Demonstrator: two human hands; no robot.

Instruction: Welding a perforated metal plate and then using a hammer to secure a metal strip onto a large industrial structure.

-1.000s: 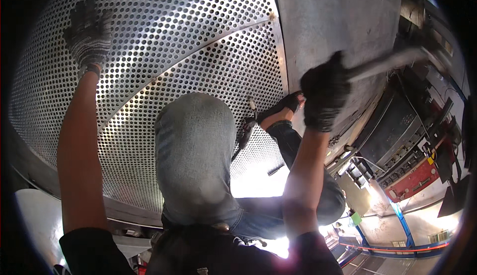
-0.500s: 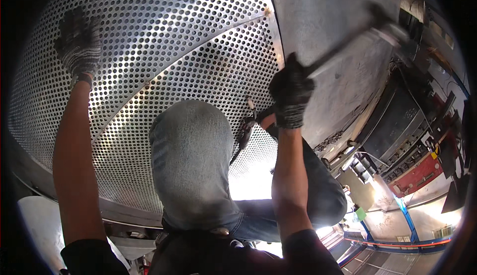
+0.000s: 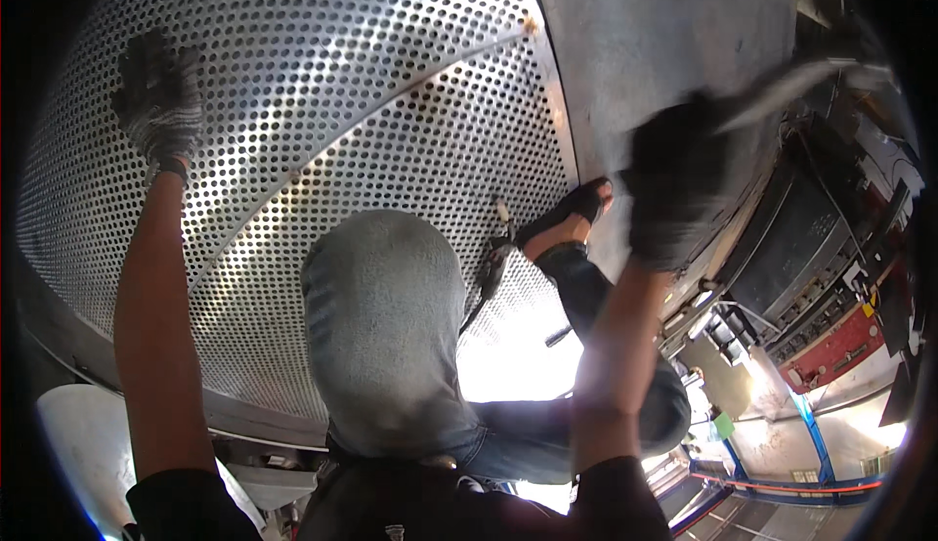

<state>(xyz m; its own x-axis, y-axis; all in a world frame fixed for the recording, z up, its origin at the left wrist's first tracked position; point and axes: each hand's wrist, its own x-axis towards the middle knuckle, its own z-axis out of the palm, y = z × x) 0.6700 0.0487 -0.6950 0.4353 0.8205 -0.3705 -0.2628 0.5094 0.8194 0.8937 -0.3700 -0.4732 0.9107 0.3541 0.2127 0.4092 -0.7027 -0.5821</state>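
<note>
My left hand (image 3: pixel 158 101), in a grey knitted glove, lies flat on the perforated metal sheet (image 3: pixel 283 62) at the upper left, fingers spread. My right hand (image 3: pixel 677 181), in a black glove, is wrapped round the handle of a hammer (image 3: pixel 796 89), raised over the smooth grey metal plate (image 3: pixel 650 33). The hammer is smeared by motion, and its head is hard to make out near the dark right rim. A curved seam (image 3: pixel 357 129) crosses the perforated sheet between my hands.
A dark torch-like tool (image 3: pixel 495 265) with a pale tip and cable rests on the perforated sheet beside my bent knee (image 3: pixel 386 316). My sandalled foot (image 3: pixel 576 211) stands near the plate's edge. At right are a red panel (image 3: pixel 831 350) and workshop clutter.
My right hand has swung right and closer, carrying the hammer toward the right rim and uncovering my foot. My left hand keeps its place on the sheet.
</note>
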